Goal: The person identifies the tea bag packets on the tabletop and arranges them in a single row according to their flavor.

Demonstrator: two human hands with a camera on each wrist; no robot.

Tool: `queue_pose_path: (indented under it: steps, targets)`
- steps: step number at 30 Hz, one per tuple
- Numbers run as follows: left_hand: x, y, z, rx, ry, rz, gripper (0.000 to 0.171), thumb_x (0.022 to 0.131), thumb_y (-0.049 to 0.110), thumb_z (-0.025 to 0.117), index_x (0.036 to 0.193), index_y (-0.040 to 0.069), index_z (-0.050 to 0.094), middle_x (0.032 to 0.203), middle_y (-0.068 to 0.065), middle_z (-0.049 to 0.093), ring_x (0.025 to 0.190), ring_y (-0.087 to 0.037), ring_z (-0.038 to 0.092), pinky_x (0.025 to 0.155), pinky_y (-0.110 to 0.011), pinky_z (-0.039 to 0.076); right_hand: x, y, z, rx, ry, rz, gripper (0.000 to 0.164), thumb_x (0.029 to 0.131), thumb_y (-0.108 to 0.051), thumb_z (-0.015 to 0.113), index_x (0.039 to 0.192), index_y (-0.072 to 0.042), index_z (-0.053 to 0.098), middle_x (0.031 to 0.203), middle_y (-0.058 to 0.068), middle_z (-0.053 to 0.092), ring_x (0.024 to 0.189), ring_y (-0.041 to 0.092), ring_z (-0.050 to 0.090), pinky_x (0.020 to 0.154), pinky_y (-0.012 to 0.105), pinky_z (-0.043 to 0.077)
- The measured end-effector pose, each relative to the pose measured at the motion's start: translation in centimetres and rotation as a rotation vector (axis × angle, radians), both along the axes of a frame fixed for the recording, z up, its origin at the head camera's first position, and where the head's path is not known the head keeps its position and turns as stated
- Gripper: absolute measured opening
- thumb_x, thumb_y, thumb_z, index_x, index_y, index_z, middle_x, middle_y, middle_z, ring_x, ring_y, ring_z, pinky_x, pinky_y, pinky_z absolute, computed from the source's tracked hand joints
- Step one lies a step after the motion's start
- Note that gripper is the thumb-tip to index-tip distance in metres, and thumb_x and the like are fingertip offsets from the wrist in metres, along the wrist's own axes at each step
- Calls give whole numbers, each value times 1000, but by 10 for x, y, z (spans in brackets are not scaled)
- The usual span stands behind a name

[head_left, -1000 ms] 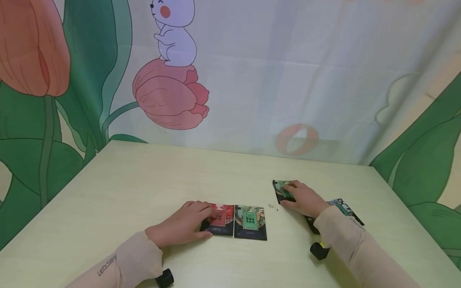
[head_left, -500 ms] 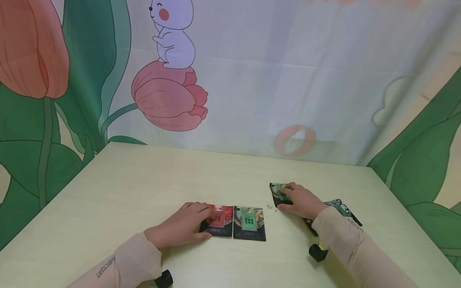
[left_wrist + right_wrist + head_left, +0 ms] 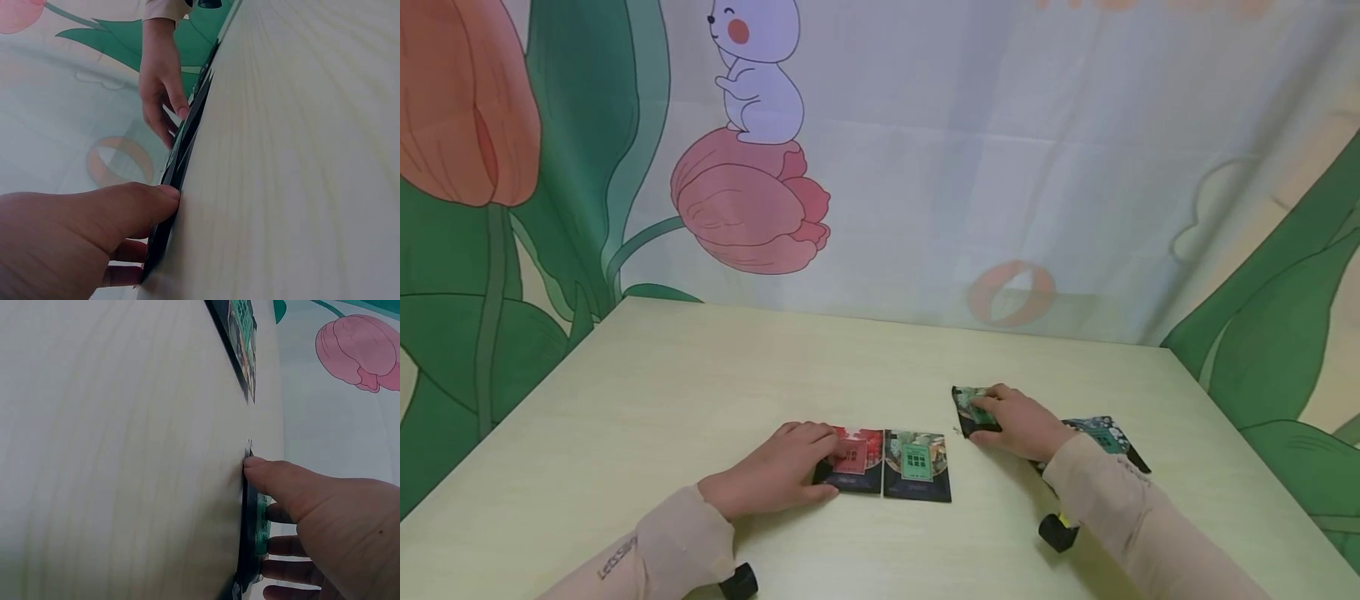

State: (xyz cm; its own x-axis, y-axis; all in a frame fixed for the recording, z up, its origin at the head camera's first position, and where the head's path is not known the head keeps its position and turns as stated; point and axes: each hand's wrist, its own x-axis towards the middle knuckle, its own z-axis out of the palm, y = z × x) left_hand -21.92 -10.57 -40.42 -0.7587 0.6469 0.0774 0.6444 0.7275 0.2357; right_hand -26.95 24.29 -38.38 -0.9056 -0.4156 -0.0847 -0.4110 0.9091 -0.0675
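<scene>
Count on the table (image 3: pixel 715 367): one red packet (image 3: pixel 863 454), one green-labelled packet (image 3: pixel 917 467), one leaf-green packet (image 3: pixel 967 410), one floral packet (image 3: pixel 1108 435); four visible in total. Packets: thin, rectangular, with printed faces. Table: pale, flat, with fine wood grain. Backdrop (image 3: pixel 910 167): creased fabric, printed with two tulips, one orange (image 3: pixel 467 108) and one pink (image 3: pixel 748 200). Sleeves: two, beige fabric. Black blocks: two, one at the left wrist (image 3: pixel 739 582), one at the right (image 3: pixel 1057 533).

Left hand (image 3: pixel 775 468): rests over the left part of the red packet, thumb at the near edge, fingertips on the face; moderate gap between thumb and fingers. Red packet: just beside the green-labelled packet, narrow gap between. Right hand (image 3: pixel 1022 425): touches the leaf-green packet, fingers extended across the face, thumb at the near edge, well parted. Leaf-green packet: slightly turned, near the green-labelled packet, farther back and to the right. Floral packet: partly hidden by the right arm.
</scene>
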Motion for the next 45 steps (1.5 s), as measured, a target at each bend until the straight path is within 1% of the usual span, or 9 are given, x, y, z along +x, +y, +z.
queue_pose_path:
  steps: [4, 8, 12, 16, 23, 30, 36, 45]
  targets:
    - [0, 0, -1, -4, 11, 0, 47, 85, 43, 70, 123, 17, 59, 123, 1, 59, 120, -21, 52, 109, -46, 37, 0, -5, 0, -11, -7, 0, 60, 91, -40, 63, 137, -4, 51, 135, 22, 49, 121, 38, 52, 99, 50, 46]
    - [1, 0, 0, 5, 6, -3, 47, 85, 42, 70, 123, 16, 59, 122, 1, 59, 120, -21, 52, 109, -46, 37, -1, -11, 0, 0, -7, 1, 60, 90, -40, 64, 137, -4, 51, 134, 21, 50, 120, 37, 52, 99, 49, 47]
    - [1, 0, 0, 6, 7, -6, 47, 85, 42, 70, 123, 16, 59, 122, 2, 59, 119, -20, 52, 109, -46, 37, -1, -15, -1, 18, -1, -1, 60, 89, -40, 66, 136, -4, 53, 132, 20, 51, 118, 35, 53, 97, 48, 48]
    - [1, 0, 0, 3, 15, -11, 46, 86, 42, 70, 123, 17, 59, 122, 2, 59, 119, -19, 52, 108, -45, 37, 1, -19, 0, 14, -9, -6, 60, 88, -38, 68, 135, -4, 54, 129, 19, 52, 115, 34, 55, 96, 47, 49]
    - [0, 0, 0, 0, 22, -15, 47, 85, 42, 70, 123, 16, 59, 122, 2, 59, 119, -20, 52, 108, -45, 37, 8, -23, 2, 12, -22, -14, 59, 87, -38, 69, 134, -5, 55, 124, 16, 54, 110, 29, 57, 94, 44, 50]
    - [1, 0, 0, 9, 38, -22, 44, 85, 41, 70, 121, 16, 60, 119, 2, 60, 117, -19, 53, 107, -45, 38, 16, -24, 3, 22, 0, 1, 58, 86, -38, 70, 132, -6, 56, 123, 16, 56, 109, 29, 58, 94, 44, 51]
    - [1, 0, 0, 2, 36, -16, 45, 85, 41, 71, 121, 16, 59, 119, 2, 60, 117, -20, 53, 107, -45, 38, 22, -24, 3, 37, 8, 11, 58, 86, -38, 70, 132, -7, 56, 122, 15, 56, 108, 28, 58, 93, 43, 51]
    - [1, 0, 0, 0, 36, -15, 46, 85, 42, 70, 121, 16, 59, 121, 1, 59, 118, -21, 53, 107, -46, 38, 31, -23, 2, 31, 20, 14, 57, 85, -38, 71, 131, -7, 58, 121, 14, 57, 105, 27, 58, 90, 42, 52]
